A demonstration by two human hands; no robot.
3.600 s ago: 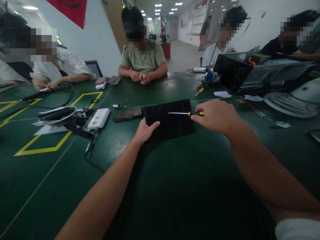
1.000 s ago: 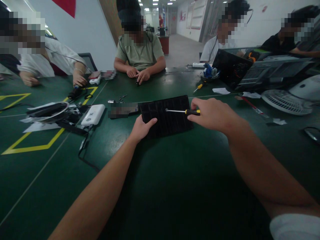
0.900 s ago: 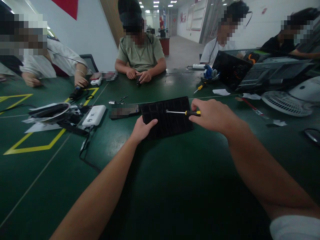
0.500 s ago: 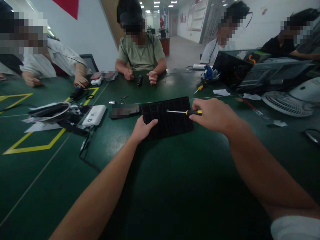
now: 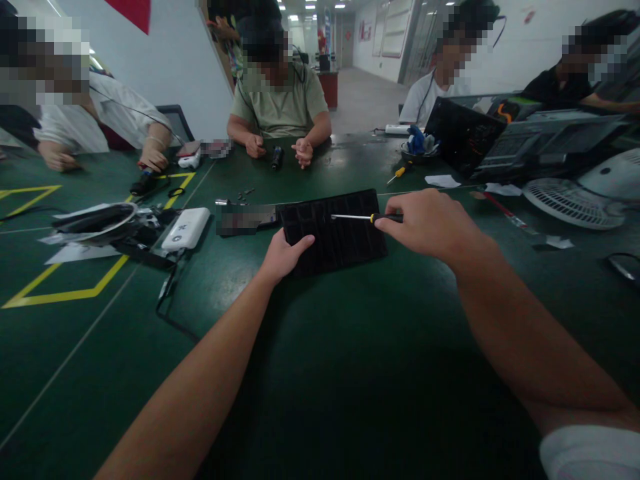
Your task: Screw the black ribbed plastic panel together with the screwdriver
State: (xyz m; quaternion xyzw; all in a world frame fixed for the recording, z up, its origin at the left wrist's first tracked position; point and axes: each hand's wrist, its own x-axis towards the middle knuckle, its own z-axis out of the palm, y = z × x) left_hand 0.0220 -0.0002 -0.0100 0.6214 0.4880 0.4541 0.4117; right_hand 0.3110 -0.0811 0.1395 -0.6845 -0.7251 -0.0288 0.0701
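A flat black rectangular panel with ribs and recesses [image 5: 350, 243] lies tilted slightly on the green table. My left hand [image 5: 287, 257] grips its left edge, thumb on top and fingers hidden underneath. In my right hand [image 5: 425, 223] is a screwdriver [image 5: 353, 217] with a black and yellow handle, pinched between thumb and fingers. The metal shaft points left across the panel, its tip near the panel's middle; whether it touches a screw is too small to tell. Just left of the panel lies a dark flat object [image 5: 245, 219], partly blurred out.
Small metal bits [image 5: 244, 195] lie behind the dark object. A white box [image 5: 187, 229] with a cable and a pile of parts [image 5: 95, 227] sit left. A yellow screwdriver [image 5: 399, 173], a bowl [image 5: 419, 155] and a white fan [image 5: 575, 203] are right. Several people sit around the table.
The screwdriver's handle has turned within my right fingers, showing less yellow. My left hand keeps its hold on the panel. The whole view has shifted slightly.
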